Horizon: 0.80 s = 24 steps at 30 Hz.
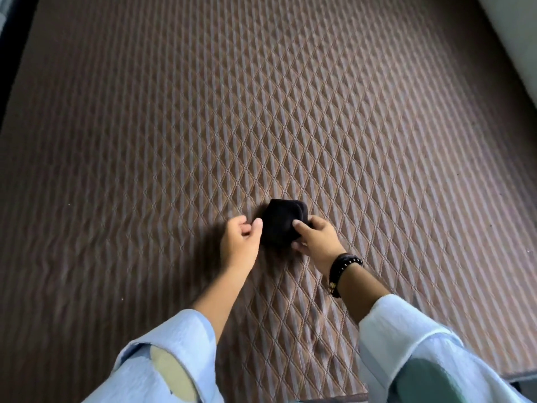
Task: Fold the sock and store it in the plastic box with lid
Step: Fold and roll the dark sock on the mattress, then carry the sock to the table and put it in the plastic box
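Sock (277,223), black and folded into a compact bundle, sits low in the middle of our view, against the quilted surface (348,126) below it; whether it rests there or is lifted just clear we cannot tell. Our right hand (318,239) has its grip closed on the bundle's right side, thumb on top and fingers wrapped under the near edge. Our left hand (241,237) is just beside the sock's left side, fingers loosely curled with the thumb tip touching or nearly touching the fabric, gripping nothing we can make out. A dark beaded bracelet (344,269) circles the right wrist. Pale blue sleeves (174,344) cover both forearms at the bottom of the frame. The surface is brown with a stitched diamond pattern and pale stripes, and it fills almost the whole picture; nothing lies on it near the hands. A pale band (514,30) crosses the top right corner, and a dark edge (11,68) runs down the far left.
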### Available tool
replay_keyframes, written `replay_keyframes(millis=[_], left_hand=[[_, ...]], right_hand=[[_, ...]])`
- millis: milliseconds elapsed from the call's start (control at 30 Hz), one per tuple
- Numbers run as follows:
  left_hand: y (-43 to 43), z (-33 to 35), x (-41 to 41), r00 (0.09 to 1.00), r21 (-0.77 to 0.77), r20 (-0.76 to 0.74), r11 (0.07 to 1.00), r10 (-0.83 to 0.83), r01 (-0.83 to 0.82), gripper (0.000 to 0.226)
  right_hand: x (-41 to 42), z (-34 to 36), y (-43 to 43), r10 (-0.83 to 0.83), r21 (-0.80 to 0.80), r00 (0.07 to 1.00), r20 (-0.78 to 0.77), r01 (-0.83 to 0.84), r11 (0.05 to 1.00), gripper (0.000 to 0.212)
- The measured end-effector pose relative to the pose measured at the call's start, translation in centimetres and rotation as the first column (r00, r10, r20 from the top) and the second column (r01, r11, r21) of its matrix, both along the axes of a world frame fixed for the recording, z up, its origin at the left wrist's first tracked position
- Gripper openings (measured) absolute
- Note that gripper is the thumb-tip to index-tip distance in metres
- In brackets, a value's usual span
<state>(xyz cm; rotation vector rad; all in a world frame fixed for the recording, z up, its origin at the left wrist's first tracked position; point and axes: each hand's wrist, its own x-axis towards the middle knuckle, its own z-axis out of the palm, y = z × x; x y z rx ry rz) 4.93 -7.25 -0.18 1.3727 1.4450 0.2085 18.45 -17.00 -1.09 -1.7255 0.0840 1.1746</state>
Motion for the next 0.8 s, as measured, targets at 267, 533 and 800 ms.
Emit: replay_keyframes(millis=[267,533,800], left_hand=[[-4.4,8.1,5.1,0.943,-0.370,0.329,0.926,0.059,0.071,0.028],[-13.4,22.3,9.5,0.786,-0.174,0.404,0.805,-0.467,0.567,0.003],[-33.5,35.1,14.4,0.467,-0.082,0.460,0.487,-0.756,0.869,0.012]], right_hand=[[0.6,9.8,-7.3,-0.068,0.230,0.993,-0.101,0.090,0.969,0.013],[5.5,26.6,-20.4,-0.115,0.201,0.972,0.204,0.073,0.977,0.014],[3.1,39.6,-43.0,-0.406,0.166,0.821,0.402,0.371,0.914,0.019]])
